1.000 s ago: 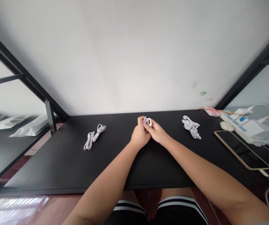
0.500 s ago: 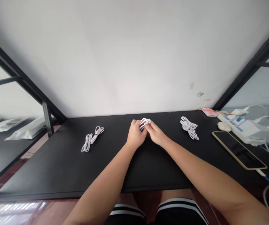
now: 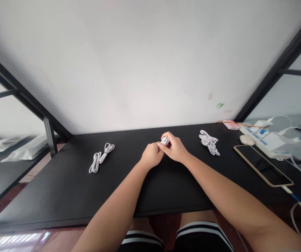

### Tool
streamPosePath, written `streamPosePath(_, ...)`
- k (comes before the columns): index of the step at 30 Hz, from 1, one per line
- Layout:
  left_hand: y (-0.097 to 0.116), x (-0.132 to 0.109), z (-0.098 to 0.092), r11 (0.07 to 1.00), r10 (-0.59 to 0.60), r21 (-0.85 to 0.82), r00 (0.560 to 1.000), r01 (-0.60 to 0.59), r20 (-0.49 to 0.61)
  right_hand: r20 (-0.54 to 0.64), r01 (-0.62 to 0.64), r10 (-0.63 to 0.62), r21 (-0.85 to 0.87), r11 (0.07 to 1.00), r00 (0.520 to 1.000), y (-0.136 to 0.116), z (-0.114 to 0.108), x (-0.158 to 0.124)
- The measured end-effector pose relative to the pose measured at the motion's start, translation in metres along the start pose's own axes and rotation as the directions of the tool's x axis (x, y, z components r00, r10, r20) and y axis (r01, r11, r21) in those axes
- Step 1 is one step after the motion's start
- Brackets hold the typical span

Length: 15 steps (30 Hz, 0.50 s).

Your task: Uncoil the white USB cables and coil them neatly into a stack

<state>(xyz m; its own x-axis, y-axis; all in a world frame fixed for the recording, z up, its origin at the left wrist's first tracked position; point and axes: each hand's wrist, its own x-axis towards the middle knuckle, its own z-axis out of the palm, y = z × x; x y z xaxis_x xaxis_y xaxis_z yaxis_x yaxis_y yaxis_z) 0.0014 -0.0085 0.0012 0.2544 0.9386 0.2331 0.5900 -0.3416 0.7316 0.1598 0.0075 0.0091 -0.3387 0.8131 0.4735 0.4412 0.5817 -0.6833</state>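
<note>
A coiled white cable [image 3: 165,140] is held between my two hands above the middle of the black desk [image 3: 124,189]. My left hand [image 3: 152,155] is closed on the near left side of the coil, its fingertips mostly hidden. My right hand [image 3: 175,147] curls round the right side, thumb across the front of the loops. Off to the left lies a tied white cable bundle [image 3: 102,157] in two lobes. To the right rests a thicker tied bundle of white cables [image 3: 209,142].
On the right are a phone [image 3: 263,165] with a cable plugged in, a white rounded case [image 3: 246,140], a power strip [image 3: 267,141] with chargers, and a pink-and-white box [image 3: 231,124]. Clear plastic bags [image 3: 24,148] lie beyond the left frame. A wall [image 3: 140,70] closes the back.
My right hand has shifted from pinching the coil's end to wrapping round its side. The coil looks more compact and has turned. The camera view has shifted slightly.
</note>
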Motion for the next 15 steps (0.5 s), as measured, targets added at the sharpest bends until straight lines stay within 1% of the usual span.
streamPosePath(3, 0.003, -0.001, -0.001, 1.000, -0.010, -0.019, 0.998, 0.011, 0.060, 0.009, 0.014, -0.014, -0.008, 1.000, 1.000, 0.001, -0.003, 0.000)
streamPosePath(7, 0.005, -0.003, -0.001, 0.989, 0.022, -0.149, 0.992, -0.003, 0.128, 0.000, -0.010, 0.010, -0.009, 1.000, 1.000, 0.006, -0.007, 0.003)
streamPosePath(9, 0.005, -0.004, 0.000, 0.984, 0.034, -0.176, 0.986, -0.004, 0.163, 0.001, -0.026, 0.026, 0.004, 1.000, 1.000, 0.007, -0.009, 0.003)
streamPosePath(12, 0.004, -0.005, -0.001, 0.992, 0.039, -0.125, 0.980, -0.014, 0.196, 0.013, -0.021, 0.021, 0.028, 0.999, 1.000, 0.008, -0.011, 0.004)
streamPosePath(13, 0.003, -0.005, -0.002, 0.996, 0.051, -0.078, 0.980, -0.036, 0.194, 0.003, -0.021, 0.021, 0.030, 0.999, 1.000, 0.008, -0.012, 0.004)
streamPosePath(15, 0.001, -0.006, -0.003, 0.993, 0.097, 0.045, 0.981, -0.106, 0.170, -0.056, -0.029, 0.030, 0.020, 0.999, 0.998, 0.010, -0.015, 0.005)
